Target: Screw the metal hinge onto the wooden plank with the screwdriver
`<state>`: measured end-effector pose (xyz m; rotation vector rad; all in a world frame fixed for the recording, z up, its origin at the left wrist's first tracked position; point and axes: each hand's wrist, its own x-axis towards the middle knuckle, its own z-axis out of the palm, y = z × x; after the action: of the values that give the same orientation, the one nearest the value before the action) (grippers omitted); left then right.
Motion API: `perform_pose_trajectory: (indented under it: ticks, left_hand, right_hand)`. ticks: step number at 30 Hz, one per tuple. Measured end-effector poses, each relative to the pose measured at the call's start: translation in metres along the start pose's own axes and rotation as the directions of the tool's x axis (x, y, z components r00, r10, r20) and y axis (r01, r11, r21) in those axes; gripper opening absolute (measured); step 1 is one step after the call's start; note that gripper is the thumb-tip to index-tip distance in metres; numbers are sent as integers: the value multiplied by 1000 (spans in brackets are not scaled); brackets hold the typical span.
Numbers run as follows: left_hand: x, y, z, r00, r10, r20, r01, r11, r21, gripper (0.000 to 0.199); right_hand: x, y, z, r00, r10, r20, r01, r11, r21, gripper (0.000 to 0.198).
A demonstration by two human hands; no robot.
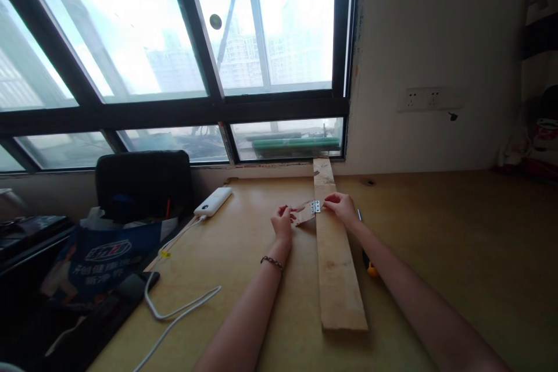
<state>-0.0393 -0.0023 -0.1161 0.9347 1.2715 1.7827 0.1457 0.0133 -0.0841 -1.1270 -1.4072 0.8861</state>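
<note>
A long wooden board lies lengthwise on the table, its far end near the window wall. At its left edge a small wooden piece sticks out sideways. A silver metal hinge with holes spans the joint between the two. The outer end of the small piece is pinched in the fingers of my left hand. My right hand is over the board just right of the hinge, fingers pinched together; what they hold, if anything, is too small to make out. Partly behind my right forearm lies a screwdriver with a yellow-and-black handle.
A white power bank with a white cable lies on the left of the wooden table. Beyond that edge stand a black chair and a blue bag. A window and a wall with sockets border the back.
</note>
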Motion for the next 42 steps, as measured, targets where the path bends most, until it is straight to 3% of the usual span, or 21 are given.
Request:
perform_pose_trajectory:
  ticks: [5, 10, 15, 19, 24, 27, 31, 33, 42]
  left_hand:
    - [6, -9, 4, 997, -42, 65, 47, 995, -89, 23]
    - [10, -17, 7, 999, 2, 48, -2, 1000, -2, 21]
    - [7, -14, 6, 997, 41, 66, -44, 999, 32, 19]
    - [2, -8, 7, 990, 25, 136, -15, 997, -73, 24]
    - [0, -3, 7, 992, -43, 116, 69, 972, -225, 23]
    - [0, -1, 5, 991, -75, 107, 104, 949, -299, 24]
    - [-1, 1, 3, 991, -103, 86, 126, 936, -330, 24]
    - [-1, 1, 3, 992, -103, 78, 124, 935, -333, 23]
    - [3, -1, 3, 997, -59, 39, 68, 955, -290, 20]
  right_hand:
    - [-5, 1, -2, 998, -65, 6, 66, 994, -87, 18]
    - [-10, -6, 2, 991, -134, 1, 131, 968, -212, 16]
    - [-16, -13, 4, 973, -221, 74, 233, 922, -308, 13]
    - [-19, -16, 5, 953, -271, 138, 303, 875, -379, 11]
    - [-21, -17, 6, 948, -257, 189, 316, 833, -455, 10]
    - [-19, -19, 6, 930, -299, 214, 366, 810, -458, 24]
    - [-12, -17, 10, 880, -340, 333, 469, 741, -481, 77]
    - [-7, -14, 15, 879, -289, 379, 460, 724, -514, 88]
    - [0, -6, 28, 904, -233, 358, 413, 687, -598, 70]
